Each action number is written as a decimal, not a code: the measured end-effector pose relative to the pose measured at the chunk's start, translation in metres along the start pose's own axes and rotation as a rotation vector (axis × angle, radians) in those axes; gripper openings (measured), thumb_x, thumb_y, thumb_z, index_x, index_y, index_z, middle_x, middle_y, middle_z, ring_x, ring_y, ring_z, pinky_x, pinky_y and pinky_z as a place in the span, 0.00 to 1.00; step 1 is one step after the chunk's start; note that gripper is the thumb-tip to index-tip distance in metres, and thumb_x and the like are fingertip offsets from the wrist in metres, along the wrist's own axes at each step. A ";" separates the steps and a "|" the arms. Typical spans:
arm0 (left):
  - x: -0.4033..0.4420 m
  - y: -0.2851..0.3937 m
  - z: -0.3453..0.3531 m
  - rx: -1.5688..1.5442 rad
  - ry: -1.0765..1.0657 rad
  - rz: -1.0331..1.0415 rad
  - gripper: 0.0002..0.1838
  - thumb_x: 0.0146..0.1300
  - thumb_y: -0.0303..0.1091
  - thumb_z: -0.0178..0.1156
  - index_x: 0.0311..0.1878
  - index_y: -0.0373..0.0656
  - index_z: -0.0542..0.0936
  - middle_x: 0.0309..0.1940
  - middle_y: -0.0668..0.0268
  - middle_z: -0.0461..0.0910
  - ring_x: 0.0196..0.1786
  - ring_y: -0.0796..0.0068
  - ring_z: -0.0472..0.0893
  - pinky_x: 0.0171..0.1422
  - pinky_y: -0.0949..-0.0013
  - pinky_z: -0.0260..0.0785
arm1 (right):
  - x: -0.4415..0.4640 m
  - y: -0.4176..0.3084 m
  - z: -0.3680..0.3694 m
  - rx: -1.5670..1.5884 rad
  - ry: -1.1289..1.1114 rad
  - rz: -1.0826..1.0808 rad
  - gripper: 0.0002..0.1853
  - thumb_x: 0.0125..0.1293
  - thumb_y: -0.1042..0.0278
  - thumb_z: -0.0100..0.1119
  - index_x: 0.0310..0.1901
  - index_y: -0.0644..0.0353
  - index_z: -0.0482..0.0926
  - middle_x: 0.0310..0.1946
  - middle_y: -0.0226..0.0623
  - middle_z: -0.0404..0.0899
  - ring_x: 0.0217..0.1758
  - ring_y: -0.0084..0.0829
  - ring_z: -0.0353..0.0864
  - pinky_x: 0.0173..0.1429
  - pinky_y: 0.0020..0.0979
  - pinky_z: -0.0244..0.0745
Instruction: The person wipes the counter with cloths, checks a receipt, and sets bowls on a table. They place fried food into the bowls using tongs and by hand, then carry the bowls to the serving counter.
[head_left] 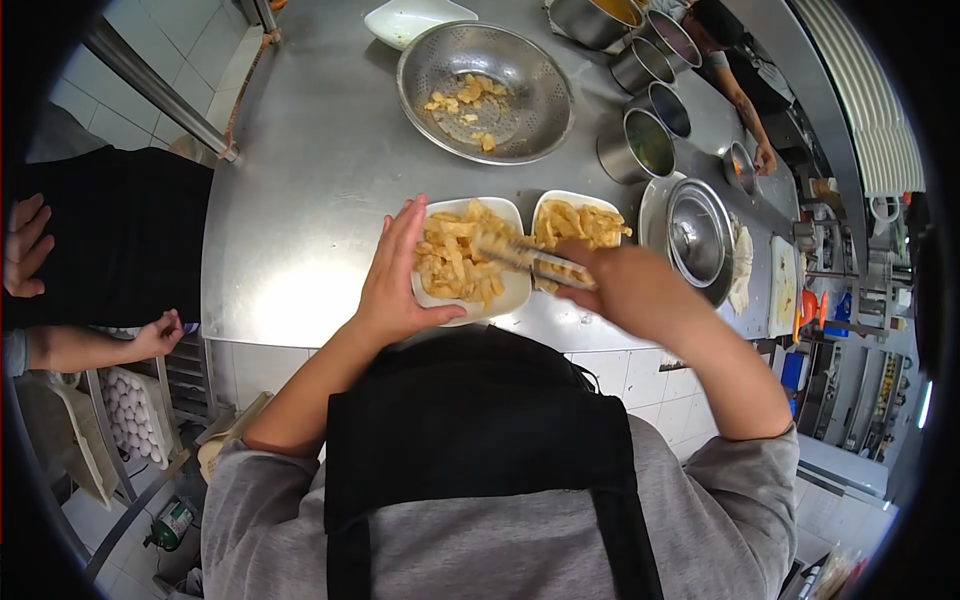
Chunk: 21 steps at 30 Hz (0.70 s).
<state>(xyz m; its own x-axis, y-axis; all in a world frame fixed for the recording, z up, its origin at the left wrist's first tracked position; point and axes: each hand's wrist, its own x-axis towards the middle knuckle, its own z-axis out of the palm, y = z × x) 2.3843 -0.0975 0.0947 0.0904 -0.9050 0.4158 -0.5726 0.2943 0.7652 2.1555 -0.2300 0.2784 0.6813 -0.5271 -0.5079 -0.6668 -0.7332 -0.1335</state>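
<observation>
My left hand (392, 285) holds the side of a white square bowl (515, 292), thumb along its near rim and fingers along its left wall. Pale golden strips of food (458, 248), perhaps fried, fill this bowl. In my right hand (640, 288) is a pair of metal tongs (545, 265), whose tips reach over the right part of that bowl and are blurred by motion. Whether the tips grip a strip is hard to tell. A second white bowl (624, 232) of similar strips stands just right of the first, partly behind my right hand.
Beyond the bowls a perforated metal colander (550, 110) contains a few golden pieces. Several steel pots (620, 155) stand at the back right. Metal bowls (698, 235) lie right of my right hand. One person (110, 235) stands at left; another person's arm (745, 105) reaches in at right.
</observation>
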 end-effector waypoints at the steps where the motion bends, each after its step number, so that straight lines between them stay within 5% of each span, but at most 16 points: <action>1: -0.001 0.002 0.004 -0.002 -0.004 0.002 0.66 0.39 0.49 0.81 0.78 0.40 0.50 0.78 0.49 0.53 0.79 0.45 0.55 0.81 0.40 0.43 | -0.005 -0.004 0.015 0.001 0.007 -0.052 0.25 0.67 0.49 0.62 0.60 0.54 0.75 0.31 0.49 0.84 0.38 0.52 0.85 0.43 0.48 0.79; 7: -0.005 0.015 0.016 0.098 -0.043 0.128 0.61 0.42 0.51 0.80 0.77 0.42 0.57 0.77 0.50 0.56 0.78 0.44 0.57 0.80 0.38 0.44 | -0.007 -0.025 0.030 -0.044 -0.107 -0.064 0.27 0.66 0.50 0.64 0.60 0.55 0.73 0.34 0.48 0.84 0.38 0.52 0.85 0.43 0.47 0.79; 12: -0.008 0.011 0.017 0.140 -0.045 0.060 0.58 0.47 0.41 0.79 0.77 0.43 0.54 0.78 0.48 0.52 0.79 0.42 0.55 0.79 0.37 0.45 | -0.007 -0.014 -0.033 0.021 -0.045 -0.086 0.28 0.65 0.48 0.64 0.61 0.56 0.72 0.35 0.50 0.84 0.40 0.52 0.85 0.46 0.48 0.78; 15: -0.007 0.012 0.017 0.138 -0.047 0.057 0.56 0.49 0.40 0.78 0.77 0.42 0.55 0.77 0.48 0.53 0.78 0.41 0.55 0.79 0.37 0.46 | 0.042 0.011 -0.048 -0.066 0.228 -0.006 0.28 0.66 0.48 0.63 0.61 0.57 0.72 0.38 0.52 0.84 0.44 0.53 0.84 0.48 0.48 0.78; 21: -0.007 0.009 0.014 0.075 -0.026 0.052 0.58 0.47 0.41 0.80 0.77 0.42 0.54 0.77 0.46 0.52 0.78 0.41 0.55 0.79 0.39 0.48 | 0.171 0.042 -0.047 -0.447 0.342 0.105 0.29 0.65 0.49 0.64 0.63 0.53 0.72 0.43 0.46 0.85 0.47 0.45 0.86 0.49 0.46 0.80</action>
<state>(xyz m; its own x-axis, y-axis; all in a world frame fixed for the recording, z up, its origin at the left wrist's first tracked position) 2.3673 -0.0926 0.0915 0.0383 -0.8972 0.4400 -0.6352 0.3181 0.7038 2.2579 -0.3713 0.2257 0.7266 -0.6616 -0.1852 -0.5943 -0.7405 0.3138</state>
